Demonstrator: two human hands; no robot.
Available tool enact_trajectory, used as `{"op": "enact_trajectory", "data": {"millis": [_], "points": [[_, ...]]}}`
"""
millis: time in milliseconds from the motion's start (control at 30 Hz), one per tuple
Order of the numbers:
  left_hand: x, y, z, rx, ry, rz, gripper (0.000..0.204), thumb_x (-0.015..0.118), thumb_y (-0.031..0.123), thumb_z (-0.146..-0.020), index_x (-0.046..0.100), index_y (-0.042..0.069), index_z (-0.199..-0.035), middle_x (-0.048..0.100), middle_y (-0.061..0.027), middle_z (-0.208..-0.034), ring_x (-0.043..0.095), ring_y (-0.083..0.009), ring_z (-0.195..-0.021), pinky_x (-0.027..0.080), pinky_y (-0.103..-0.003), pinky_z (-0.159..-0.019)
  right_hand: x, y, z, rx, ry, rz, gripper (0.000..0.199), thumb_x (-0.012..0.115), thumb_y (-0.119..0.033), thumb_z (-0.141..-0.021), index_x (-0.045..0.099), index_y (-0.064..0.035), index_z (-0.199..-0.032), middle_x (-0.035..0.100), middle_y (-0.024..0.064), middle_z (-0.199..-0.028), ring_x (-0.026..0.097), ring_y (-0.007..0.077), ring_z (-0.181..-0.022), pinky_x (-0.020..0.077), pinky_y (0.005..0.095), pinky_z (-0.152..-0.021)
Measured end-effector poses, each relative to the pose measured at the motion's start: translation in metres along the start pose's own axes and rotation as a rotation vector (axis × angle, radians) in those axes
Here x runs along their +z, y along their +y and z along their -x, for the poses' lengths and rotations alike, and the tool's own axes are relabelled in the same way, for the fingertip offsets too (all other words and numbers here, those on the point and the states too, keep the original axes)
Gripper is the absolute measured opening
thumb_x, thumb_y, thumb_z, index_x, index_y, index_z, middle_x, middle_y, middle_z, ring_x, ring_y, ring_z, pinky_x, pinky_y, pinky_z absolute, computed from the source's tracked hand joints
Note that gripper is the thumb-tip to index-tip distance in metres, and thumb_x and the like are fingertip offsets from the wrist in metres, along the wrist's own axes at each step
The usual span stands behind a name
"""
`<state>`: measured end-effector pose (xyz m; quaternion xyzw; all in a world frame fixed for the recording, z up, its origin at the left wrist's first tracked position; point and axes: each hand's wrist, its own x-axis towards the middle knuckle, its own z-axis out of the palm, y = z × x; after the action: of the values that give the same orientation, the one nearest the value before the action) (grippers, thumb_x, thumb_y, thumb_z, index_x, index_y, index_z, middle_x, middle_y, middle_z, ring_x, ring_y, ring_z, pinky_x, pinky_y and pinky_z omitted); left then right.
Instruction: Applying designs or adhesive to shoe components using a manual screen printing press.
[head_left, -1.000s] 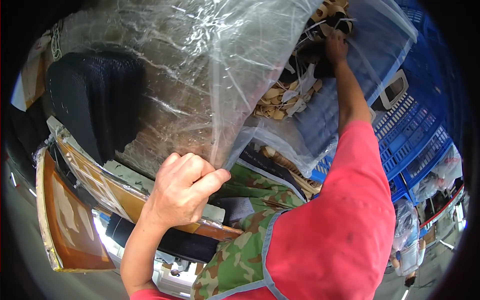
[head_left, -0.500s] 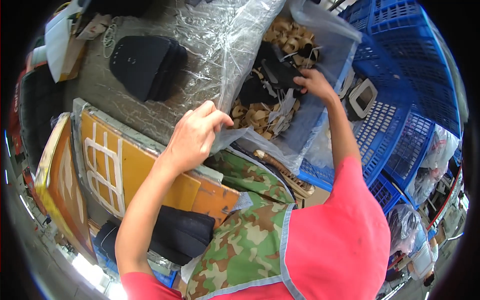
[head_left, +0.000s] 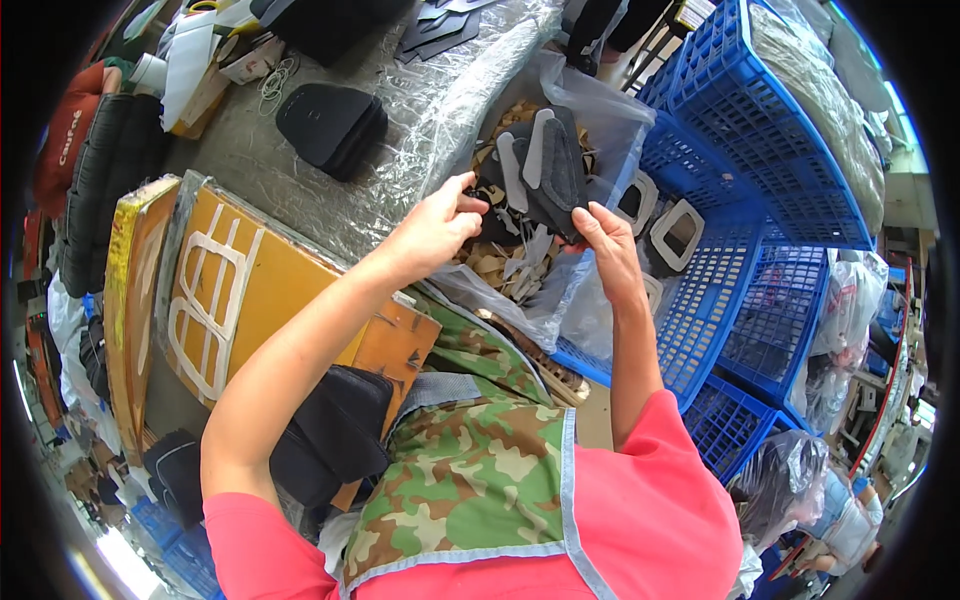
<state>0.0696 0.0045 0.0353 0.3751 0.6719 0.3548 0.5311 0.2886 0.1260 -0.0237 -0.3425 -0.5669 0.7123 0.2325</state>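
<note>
Both hands pinch one dark fabric piece (head_left: 540,175) over the scrap bag (head_left: 585,110) (soft, light, floppy-looking), left hand (head_left: 435,225) fingertips closed on its near edge, right hand (head_left: 605,240) clamping the opposite edge.

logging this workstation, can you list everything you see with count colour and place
dark cut piece: one, black and grey, held up over the bag
clear plastic bag: one, holding tan and dark offcuts, in front of the hands
blue crates: several, stacked on the right
black pad stack: one, on the foil-covered table, upper left
foil-covered table: one, silver, top centre
yellow board: one, white stencil lines, left
camouflage apron: one, green and brown, bottom centre
left hand: at the bag's near edge
right hand: pinching the dark cut piece
</note>
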Motion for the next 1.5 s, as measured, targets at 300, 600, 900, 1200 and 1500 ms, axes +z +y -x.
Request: {"op": "enact_trajectory", "data": {"millis": [300,600,900,1200,1500], "points": [[-0.018,-0.002,-0.006,0.035,0.074,0.419,0.052,0.051,0.005,-0.087,0.036,0.001,-0.137,0.056,-0.0092,-0.115,0.062,-0.0208,-0.103,0.046,-0.031,-0.088,0.038,0.000,-0.005,0.055,-0.040,-0.133,0.030,0.053,-0.028,-0.096,0.066,-0.0016,-0.100,0.067,0.0044,-0.084,0.063,0.0113,-0.071,0.0486,0.0225,-0.061],[-0.026,-0.011,-0.013,0.024,-0.038,0.695,0.056,0.058,0.010,-0.089,0.036,0.010,-0.141,0.058,-0.0046,-0.124,0.054,-0.0122,-0.113,0.043,-0.031,-0.095,0.075,0.027,-0.005,0.417,-0.491,-1.012,0.028,0.038,-0.029,-0.099,0.044,-0.0114,-0.078,0.038,-0.0026,-0.063,0.035,0.0096,-0.058,0.0308,0.0259,-0.058],[-0.027,-0.015,-0.023,-0.200,-0.017,0.548,0.080,0.067,0.024,-0.085,0.021,0.011,-0.149,0.040,-0.0111,-0.137,0.042,-0.0196,-0.124,0.036,-0.043,-0.098,0.104,0.047,0.017,0.573,-0.783,-1.641,0.026,0.043,-0.023,-0.095,0.040,-0.0172,-0.069,0.040,-0.0075,-0.058,0.038,0.0079,-0.056,0.0333,0.0247,-0.063],[-0.013,-0.011,-0.022,-0.046,-0.004,0.736,0.099,0.068,0.018,-0.084,-0.005,0.009,-0.150,0.047,-0.0128,-0.124,0.052,-0.0199,-0.109,0.045,-0.038,-0.088,0.110,0.043,0.024,0.583,-0.722,-1.753,0.024,0.044,-0.018,-0.093,0.040,-0.0170,-0.069,0.040,-0.0073,-0.059,0.038,0.0080,-0.056,0.0345,0.0257,-0.064],[-0.023,-0.010,-0.031,-0.034,0.056,0.357,0.064,0.065,0.022,-0.086,0.036,0.014,-0.142,0.054,-0.0053,-0.116,0.050,-0.0110,-0.104,0.041,-0.029,-0.087,0.115,0.051,0.036,0.722,-0.693,-1.797,0.022,0.046,-0.020,-0.091,0.042,-0.0166,-0.069,0.041,-0.0068,-0.060,0.039,0.0089,-0.057,0.0359,0.0263,-0.066]]}}
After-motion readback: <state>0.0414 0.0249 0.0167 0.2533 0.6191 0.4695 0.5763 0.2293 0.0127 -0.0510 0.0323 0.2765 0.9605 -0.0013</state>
